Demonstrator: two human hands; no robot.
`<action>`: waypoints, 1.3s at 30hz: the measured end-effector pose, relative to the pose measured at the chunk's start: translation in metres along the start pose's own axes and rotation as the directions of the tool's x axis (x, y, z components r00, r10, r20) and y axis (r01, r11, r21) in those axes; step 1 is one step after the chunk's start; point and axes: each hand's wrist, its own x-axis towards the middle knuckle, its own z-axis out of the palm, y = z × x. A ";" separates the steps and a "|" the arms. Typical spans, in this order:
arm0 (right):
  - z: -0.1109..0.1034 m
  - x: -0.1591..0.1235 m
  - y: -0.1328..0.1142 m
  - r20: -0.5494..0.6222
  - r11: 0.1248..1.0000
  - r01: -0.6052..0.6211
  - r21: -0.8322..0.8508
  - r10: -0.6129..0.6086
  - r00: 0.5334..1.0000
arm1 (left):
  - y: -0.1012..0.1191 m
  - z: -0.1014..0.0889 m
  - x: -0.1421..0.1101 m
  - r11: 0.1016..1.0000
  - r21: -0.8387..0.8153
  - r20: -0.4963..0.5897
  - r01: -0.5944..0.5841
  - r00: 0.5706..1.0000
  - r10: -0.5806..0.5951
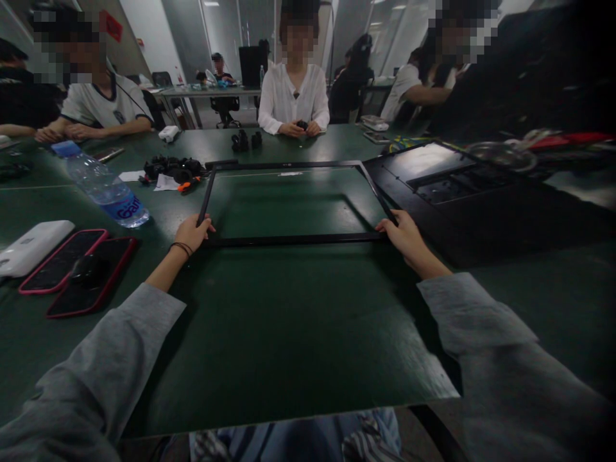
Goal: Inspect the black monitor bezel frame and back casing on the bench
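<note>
A thin black rectangular frame (pixel 296 240), like a screen bezel, is held up over the green table (pixel 289 333), its shadow falling on the surface below. Through its open middle the tabletop shows. My left hand (pixel 191 232) grips the frame's near left corner, fingers wrapped round the side bar. At the near right corner my right hand (pixel 403 232) is closed on the opposite bar. Just right of the frame lies a flat black panel (pixel 481 218) with a recessed section.
On the left are a water bottle (pixel 106 189), phones in red cases (pixel 96 282) and a white power bank (pixel 33 247). Black gear with orange parts (pixel 176 170) lies beyond. A person in white (pixel 293 96) sits opposite; others sit around. Cables (pixel 505 154) lie at the far right.
</note>
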 end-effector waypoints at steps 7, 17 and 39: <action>-0.001 -0.002 -0.003 0.001 1.000 0.008 0.014 -0.008 1.000 | -0.009 0.001 0.004 0.999 -0.033 0.008 -0.015 1.000 0.016; 0.000 0.001 0.000 -0.011 1.000 0.020 0.002 -0.020 1.000 | 0.001 0.002 -0.001 0.998 -0.059 0.003 0.021 1.000 -0.020; 0.002 0.003 0.005 -0.013 1.000 -0.001 0.006 0.001 1.000 | -0.007 0.002 0.004 1.000 0.001 0.010 -0.010 1.000 0.010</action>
